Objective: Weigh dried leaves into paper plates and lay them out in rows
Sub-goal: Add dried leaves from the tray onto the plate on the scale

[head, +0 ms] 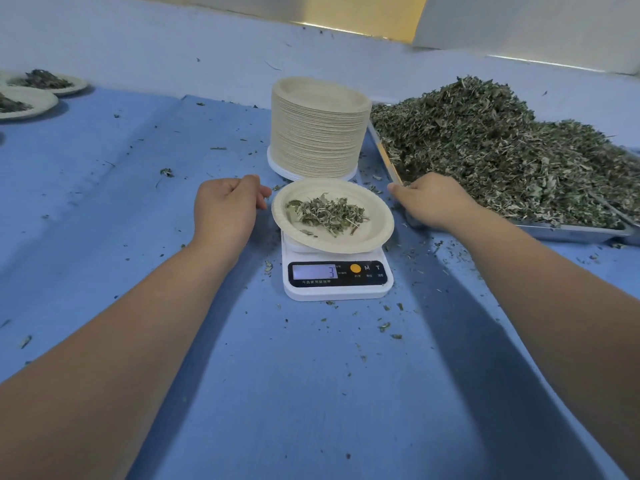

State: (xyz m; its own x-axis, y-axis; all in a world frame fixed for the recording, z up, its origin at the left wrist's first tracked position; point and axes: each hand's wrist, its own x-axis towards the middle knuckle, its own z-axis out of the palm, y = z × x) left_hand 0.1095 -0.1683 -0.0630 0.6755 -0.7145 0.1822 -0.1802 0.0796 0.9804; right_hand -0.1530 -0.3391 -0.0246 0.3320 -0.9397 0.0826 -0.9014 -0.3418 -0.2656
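A white digital scale (pixel 337 275) stands in the middle of the blue table (pixel 138 188), its display showing a 3. On its platform rests a paper plate (pixel 374 233), tilted slightly, holding a small heap of dried leaves (pixel 327 213). The left hand (pixel 227 206) hovers just beside the plate's left rim, fingers (pixel 258 192) curled loosely inward and gripping nothing. The right hand (pixel 433 200) lies at the near corner of the metal tray (pixel 571 232), palm down; whether its fingers pinch any leaves cannot be told. The tray carries a large mound of leaves (pixel 502 150). Behind the scale rises a tall stack of plates (pixel 318 133). At the far left edge sit two filled plates (pixel 31 98), close together. Leaf crumbs (pixel 384 327) are scattered over the table.
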